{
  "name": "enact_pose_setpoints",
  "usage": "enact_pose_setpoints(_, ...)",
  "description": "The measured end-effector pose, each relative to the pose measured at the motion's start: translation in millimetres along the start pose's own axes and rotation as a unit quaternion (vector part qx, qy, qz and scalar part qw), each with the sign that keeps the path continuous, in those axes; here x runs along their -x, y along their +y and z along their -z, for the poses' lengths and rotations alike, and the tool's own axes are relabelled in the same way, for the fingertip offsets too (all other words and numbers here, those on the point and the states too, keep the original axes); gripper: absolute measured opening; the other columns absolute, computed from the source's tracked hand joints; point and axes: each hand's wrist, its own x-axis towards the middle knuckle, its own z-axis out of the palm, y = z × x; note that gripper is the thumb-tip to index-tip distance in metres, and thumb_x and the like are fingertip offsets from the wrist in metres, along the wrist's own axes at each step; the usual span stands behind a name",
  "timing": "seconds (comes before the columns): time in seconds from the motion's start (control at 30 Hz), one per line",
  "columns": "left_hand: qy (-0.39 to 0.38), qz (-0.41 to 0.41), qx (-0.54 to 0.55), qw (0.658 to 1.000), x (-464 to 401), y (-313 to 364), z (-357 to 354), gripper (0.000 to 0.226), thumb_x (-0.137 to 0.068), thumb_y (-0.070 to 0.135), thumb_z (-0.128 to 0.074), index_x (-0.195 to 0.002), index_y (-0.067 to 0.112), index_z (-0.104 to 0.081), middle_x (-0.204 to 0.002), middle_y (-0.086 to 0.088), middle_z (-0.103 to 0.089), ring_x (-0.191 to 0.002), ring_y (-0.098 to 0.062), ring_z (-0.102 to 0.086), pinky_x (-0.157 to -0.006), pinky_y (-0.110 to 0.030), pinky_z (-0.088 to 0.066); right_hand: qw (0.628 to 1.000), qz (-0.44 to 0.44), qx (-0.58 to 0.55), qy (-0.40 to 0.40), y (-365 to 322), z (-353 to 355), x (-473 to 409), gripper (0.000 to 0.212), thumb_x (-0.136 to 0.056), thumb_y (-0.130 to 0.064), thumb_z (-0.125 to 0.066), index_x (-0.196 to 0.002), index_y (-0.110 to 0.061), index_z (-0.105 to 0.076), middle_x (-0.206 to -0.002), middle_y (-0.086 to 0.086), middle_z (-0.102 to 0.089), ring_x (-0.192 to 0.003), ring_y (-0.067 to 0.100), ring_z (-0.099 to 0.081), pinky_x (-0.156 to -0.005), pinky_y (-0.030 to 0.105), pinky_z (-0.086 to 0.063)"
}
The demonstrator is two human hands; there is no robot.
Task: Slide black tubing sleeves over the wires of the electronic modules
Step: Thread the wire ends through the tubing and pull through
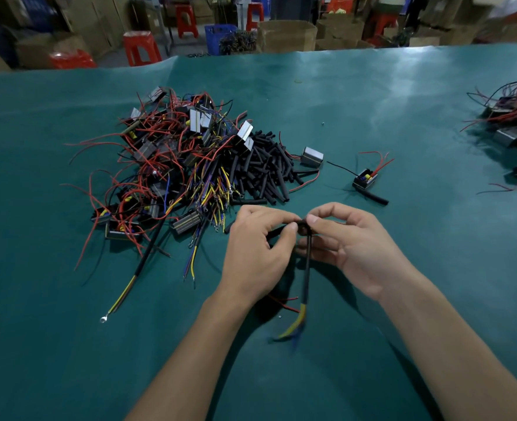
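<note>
My left hand (258, 247) and my right hand (351, 247) meet fingertip to fingertip above the green table, pinching a small dark module between them; the fingers hide most of it. A black tubing sleeve (306, 268) hangs straight down from the pinch. Yellow and blue wire ends (295, 326) stick out of its lower end, blurred. Two thin red wires (284, 303) show below my left wrist. A big heap of modules with red, yellow and blue wires (172, 159) lies behind my left hand. Beside it lies a pile of loose black sleeves (266, 168).
A single module with a sleeve (366, 180) lies to the right of the sleeve pile, a grey module (312, 156) near it. Another heap of modules (512, 117) sits at the right edge. Red stools (140, 47) and cardboard boxes (286, 34) stand beyond the table.
</note>
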Motion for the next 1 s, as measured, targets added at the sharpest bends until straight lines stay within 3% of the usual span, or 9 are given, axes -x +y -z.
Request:
enact_pose_setpoints(0.07, -0.007, -0.011, -0.011, 1.000, -0.3, -1.7, 0.5, 0.015, -0.089, 0.014, -0.068, -0.097, 0.018, -0.080, -0.095, 0.009, -0.072, -0.103, -0.015, -0.055, -0.092, -0.023, -0.044, 1.000, -0.005, 0.004, -0.008, -1.2, 5.6, -2.5, 0.004, -0.076, -0.018, -0.078, -0.076, -0.017, -0.074, -0.082, 0.012, -0.071, -0.070, 0.022, -0.070, -0.069, 0.034, -0.061)
enact_pose_setpoints(0.23, -0.010, -0.038, -0.043, 0.998, 0.2, -4.7, -0.7, 0.014, -0.089, 0.015, -0.072, -0.100, 0.017, -0.079, -0.091, 0.003, -0.057, -0.095, -0.016, -0.052, -0.086, -0.020, -0.040, 0.999, -0.018, 0.025, -0.024, -4.7, 15.2, -8.0, 0.011, -0.066, -0.018, -0.082, -0.075, -0.016, -0.077, -0.081, 0.009, -0.072, -0.069, 0.017, -0.069, -0.068, 0.029, -0.059)
enact_pose_setpoints(0.43, -0.033, -0.075, -0.055, 0.995, 2.4, -2.6, -2.6, 0.012, -0.087, 0.015, -0.075, -0.099, 0.017, -0.076, -0.090, 0.006, -0.062, -0.094, -0.015, -0.053, -0.085, -0.013, -0.037, 0.999, -0.021, 0.034, -0.021, -10.1, 27.2, -7.3, 0.022, -0.061, -0.008, -0.083, -0.082, -0.014, -0.080, -0.078, 0.014, -0.066, -0.064, 0.021, -0.064, -0.063, 0.029, -0.058)
enact_pose_setpoints(0.57, -0.040, -0.094, -0.072, 0.992, 2.5, -3.3, -3.3, 0.009, -0.087, 0.013, -0.076, -0.095, 0.017, -0.075, -0.088, 0.008, -0.060, -0.093, -0.016, -0.051, -0.083, -0.012, -0.035, 0.997, -0.010, 0.075, -0.024, -13.0, 32.0, -5.5, 0.026, -0.073, 0.005, -0.081, -0.092, -0.011, -0.077, -0.071, 0.014, -0.066, -0.063, 0.024, -0.062, -0.063, 0.031, -0.058)
enact_pose_setpoints(0.73, -0.035, -0.141, -0.095, 0.985, 3.2, -2.0, -7.0, 0.008, -0.088, 0.013, -0.076, -0.096, 0.014, -0.077, -0.085, 0.002, -0.062, -0.090, -0.021, -0.051, -0.080, -0.025, -0.043, 0.990, 0.010, 0.135, -0.030, -21.6, 35.5, 0.7, 0.031, -0.062, -0.007, -0.089, -0.089, -0.015, -0.076, -0.073, 0.017, -0.071, -0.060, 0.024, -0.065, -0.060, 0.030, -0.057)
enact_pose_setpoints(0.9, -0.042, -0.190, -0.131, 0.972, 3.5, 3.6, -8.7, 0.009, -0.090, 0.013, -0.075, -0.098, 0.012, -0.078, -0.086, -0.002, -0.063, -0.088, -0.026, -0.053, -0.073, -0.041, -0.049, 0.982, 0.026, 0.179, -0.049, -25.7, 44.2, 5.4, 0.036, -0.057, -0.020, -0.089, -0.089, -0.016, -0.075, -0.074, 0.018, -0.073, -0.062, 0.025, -0.067, -0.076, 0.042, -0.047)
enact_pose_setpoints(1.0, -0.049, -0.212, -0.140, 0.966, 4.1, 6.0, -9.3, 0.012, -0.088, 0.006, -0.075, -0.099, 0.011, -0.079, -0.088, -0.004, -0.064, -0.087, -0.031, -0.055, -0.068, -0.045, -0.050, 0.975, 0.040, 0.207, -0.064, -25.5, 47.6, 5.5, 0.033, -0.060, -0.021, -0.088, -0.091, -0.019, -0.076, -0.072, 0.015, -0.074, -0.062, 0.023, -0.068, -0.070, 0.032, -0.054)
